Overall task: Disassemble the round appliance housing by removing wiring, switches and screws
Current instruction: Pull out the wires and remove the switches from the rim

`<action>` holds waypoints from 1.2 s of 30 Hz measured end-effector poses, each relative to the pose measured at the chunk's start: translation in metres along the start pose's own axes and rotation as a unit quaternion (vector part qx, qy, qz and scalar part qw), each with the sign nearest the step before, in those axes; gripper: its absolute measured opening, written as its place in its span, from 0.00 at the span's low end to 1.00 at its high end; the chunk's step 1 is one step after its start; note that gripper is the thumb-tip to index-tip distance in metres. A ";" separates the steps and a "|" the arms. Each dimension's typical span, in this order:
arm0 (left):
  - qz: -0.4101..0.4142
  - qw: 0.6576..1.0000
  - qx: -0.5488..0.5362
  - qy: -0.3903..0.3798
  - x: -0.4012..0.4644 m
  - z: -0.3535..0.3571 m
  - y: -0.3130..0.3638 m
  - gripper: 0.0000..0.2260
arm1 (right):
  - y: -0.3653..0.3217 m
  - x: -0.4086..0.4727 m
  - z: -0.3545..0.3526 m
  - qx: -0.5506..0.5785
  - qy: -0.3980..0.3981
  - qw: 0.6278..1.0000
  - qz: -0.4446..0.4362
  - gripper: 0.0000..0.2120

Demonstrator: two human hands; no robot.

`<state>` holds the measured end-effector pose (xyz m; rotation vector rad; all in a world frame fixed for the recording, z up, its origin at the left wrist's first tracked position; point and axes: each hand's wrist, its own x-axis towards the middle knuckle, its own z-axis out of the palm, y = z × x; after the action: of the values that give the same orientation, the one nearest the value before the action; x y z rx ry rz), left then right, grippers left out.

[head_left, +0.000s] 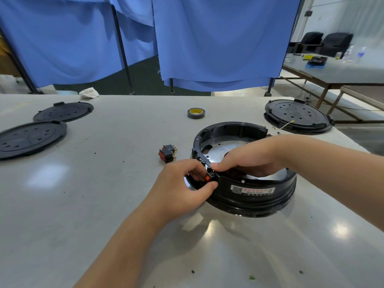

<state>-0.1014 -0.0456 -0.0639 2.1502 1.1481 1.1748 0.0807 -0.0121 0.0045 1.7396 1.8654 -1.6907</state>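
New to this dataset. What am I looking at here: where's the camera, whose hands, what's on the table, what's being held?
There is no robot: a person works with bare hands, filmed by one wide-angle camera on their head, looking forward and down.

On the grey table stands a round black appliance housing, open on top. The left hand pinches a small black-and-red switch set in the housing's wall. The right hand reaches over the rim, thumb pressing by the same switch.

Two loose switches lie left of the housing. A tape roll sits behind it. Two flat black perforated covers lie far left; another housing sits far right. Blue curtains hang behind.
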 end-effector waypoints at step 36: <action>-0.392 0.894 -0.148 0.155 0.054 -0.054 -0.060 0.04 | 0.025 0.009 0.020 -0.099 0.194 0.973 -0.071 0.31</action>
<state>-0.1585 0.0324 -0.0494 1.0917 1.6253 1.1993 0.0847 -0.0274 -0.0249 2.0039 2.2751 -1.2102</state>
